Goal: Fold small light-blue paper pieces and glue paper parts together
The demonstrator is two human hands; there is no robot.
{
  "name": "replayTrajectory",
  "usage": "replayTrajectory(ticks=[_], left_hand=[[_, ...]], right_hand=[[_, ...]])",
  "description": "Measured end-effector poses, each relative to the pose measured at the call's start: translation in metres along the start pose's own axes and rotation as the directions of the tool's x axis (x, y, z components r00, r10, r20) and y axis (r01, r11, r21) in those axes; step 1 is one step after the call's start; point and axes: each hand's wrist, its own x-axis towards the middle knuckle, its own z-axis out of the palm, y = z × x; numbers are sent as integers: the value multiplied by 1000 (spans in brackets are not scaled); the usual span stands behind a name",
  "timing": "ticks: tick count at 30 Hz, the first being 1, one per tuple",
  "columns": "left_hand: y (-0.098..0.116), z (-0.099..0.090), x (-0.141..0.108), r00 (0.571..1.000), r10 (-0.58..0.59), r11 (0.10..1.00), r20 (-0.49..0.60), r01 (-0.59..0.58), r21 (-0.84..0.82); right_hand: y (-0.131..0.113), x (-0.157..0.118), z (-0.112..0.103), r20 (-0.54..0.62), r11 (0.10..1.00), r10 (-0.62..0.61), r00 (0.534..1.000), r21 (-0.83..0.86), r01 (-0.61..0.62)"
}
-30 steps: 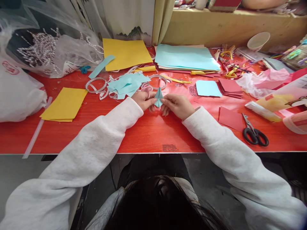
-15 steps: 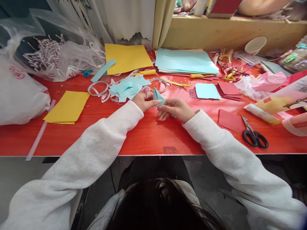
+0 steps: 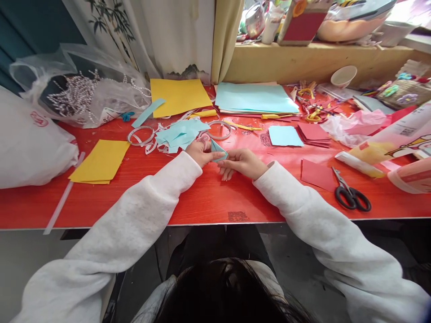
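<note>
A small piece of folded light-blue paper [image 3: 218,150] with a pointed top is held up over the red table. My left hand [image 3: 203,151] pinches it from the left, thumb across its front; a pink ring-like thing [image 3: 204,138] shows by the fingers. On the other side, my right hand [image 3: 243,162] has thumb and forefinger closed at the paper's right corner, its other fingers curled below. Behind my left hand lies a heap of light-blue paper strips [image 3: 182,133].
Black-handled scissors [image 3: 352,193] and a red paper square [image 3: 317,174] lie to the right. Blue squares [image 3: 285,136] and red squares [image 3: 314,135] sit behind. Yellow paper [image 3: 99,161] is at left, near a white plastic bag [image 3: 33,143]. Large blue sheets [image 3: 256,98] stand at the back.
The camera view has tilted up slightly, so the table appears lower. Both hands still hold the folded paper; my right fingers sit closer to its right corner.
</note>
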Motion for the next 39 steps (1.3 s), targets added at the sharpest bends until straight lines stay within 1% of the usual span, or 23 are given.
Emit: replayTrajectory(ticks=[3, 6, 11, 14, 17, 20, 23, 25, 29, 31, 34, 39], left_hand=[[-4, -1, 1, 999, -6, 999, 46, 7, -33], [-5, -2, 2, 997, -21, 996, 78, 27, -84], [0, -6, 1, 998, -48, 992, 42, 53, -112], [0, -10, 2, 998, -54, 994, 9, 55, -95], [1, -9, 2, 999, -51, 997, -19, 49, -59], [3, -5, -1, 999, -33, 999, 0, 33, 4], [3, -1, -4, 998, -46, 997, 42, 43, 67], [2, 0, -4, 998, -59, 994, 18, 57, 95], [-1, 0, -3, 995, -63, 991, -74, 71, 114], [-1, -1, -1, 994, -68, 991, -88, 77, 107], [1, -2, 1, 994, -91, 993, -55, 95, 66], [3, -3, 0, 985, -155, 986, 71, 159, -51]], right_hand=[[-3, -2, -3, 54, 1000, -2, 999, -15, 3], [-6, -3, -6, 70, 1000, -7, 998, -15, 8], [-7, -1, -9, 63, 999, 25, 998, -24, -24], [-7, 0, -9, 20, 1000, 21, 1000, -19, -21], [-7, 1, -8, -37, 1000, 9, 999, -7, -9], [-5, 1, -7, -22, 999, 27, 999, -19, -27], [-3, 1, -6, -2, 999, 42, 999, -32, -42], [-2, 1, -4, -8, 999, 44, 999, -27, -44], [-4, 2, -1, 2, 999, 51, 999, -3, -51], [-5, 1, 0, 15, 998, 57, 998, 8, -57], [-7, 1, -3, 7, 998, 60, 998, 27, -61], [-7, 2, -10, -47, 997, 50, 998, 64, -47]])
